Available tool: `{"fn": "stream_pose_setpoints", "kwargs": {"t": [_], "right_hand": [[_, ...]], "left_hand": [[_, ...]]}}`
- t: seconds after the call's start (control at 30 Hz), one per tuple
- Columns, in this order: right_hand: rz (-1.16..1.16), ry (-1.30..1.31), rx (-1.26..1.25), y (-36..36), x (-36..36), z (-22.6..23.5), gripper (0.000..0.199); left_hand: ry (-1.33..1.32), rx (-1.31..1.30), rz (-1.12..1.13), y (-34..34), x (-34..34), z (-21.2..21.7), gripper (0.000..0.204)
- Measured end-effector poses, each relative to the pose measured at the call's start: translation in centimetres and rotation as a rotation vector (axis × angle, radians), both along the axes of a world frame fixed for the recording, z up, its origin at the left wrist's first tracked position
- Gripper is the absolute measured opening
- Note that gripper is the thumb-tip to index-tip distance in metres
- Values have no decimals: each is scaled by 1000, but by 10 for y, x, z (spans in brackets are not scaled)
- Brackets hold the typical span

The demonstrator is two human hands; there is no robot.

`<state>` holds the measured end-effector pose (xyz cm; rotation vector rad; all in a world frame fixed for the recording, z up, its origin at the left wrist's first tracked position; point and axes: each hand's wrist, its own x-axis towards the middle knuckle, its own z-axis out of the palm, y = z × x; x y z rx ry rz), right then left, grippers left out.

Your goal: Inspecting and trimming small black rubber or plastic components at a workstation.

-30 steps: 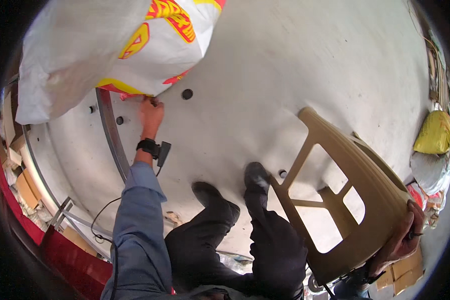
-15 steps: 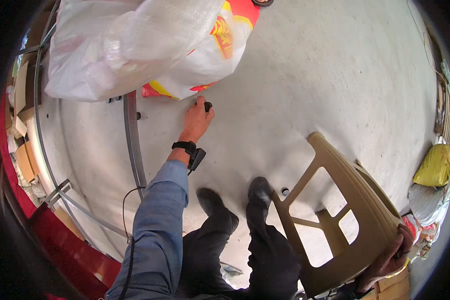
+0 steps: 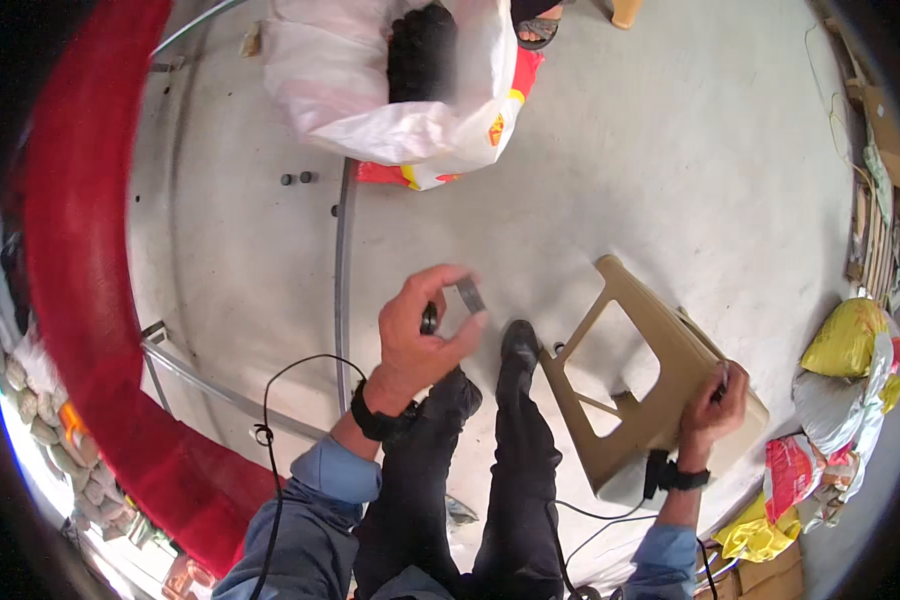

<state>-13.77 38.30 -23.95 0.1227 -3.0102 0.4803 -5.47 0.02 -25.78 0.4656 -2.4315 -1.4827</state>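
Observation:
My left hand [image 3: 420,325] is raised above my left leg, with a dark grey small piece [image 3: 469,294] between thumb and forefinger, blurred by motion. A small black cap [image 3: 429,318] sits against its curled fingers. On the right, a tan plastic stool [image 3: 660,325] is beside my right leg, its legs pointing away from me. My right hand [image 3: 715,405] is closed at the stool's seat, a small dark piece [image 3: 718,394] showing at its fingers. Whether it grips the stool too is hard to see.
A large white bag [image 3: 370,125] stands ahead, a dark mass in its opening. Beside it is another person's sandalled foot [image 3: 538,30]. Black caps [image 3: 297,179] lie near a grey metal bar [image 3: 343,260]. Red cloth [image 3: 80,250] borders the left; filled sacks [image 3: 840,345] line the right.
My left hand has come back from the floor near the bag, up toward me, with its small pieces. My right hand has moved from the stool's outer edge onto its seat area. My view has shifted.

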Motion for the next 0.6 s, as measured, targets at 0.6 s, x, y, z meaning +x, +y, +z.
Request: {"fn": "stream_pose_setpoints", "kwargs": {"t": [0.6], "right_hand": [[496, -605, -948, -209, 52, 258, 32]], "left_hand": [[89, -98, 39, 39, 60, 265, 53]]}}
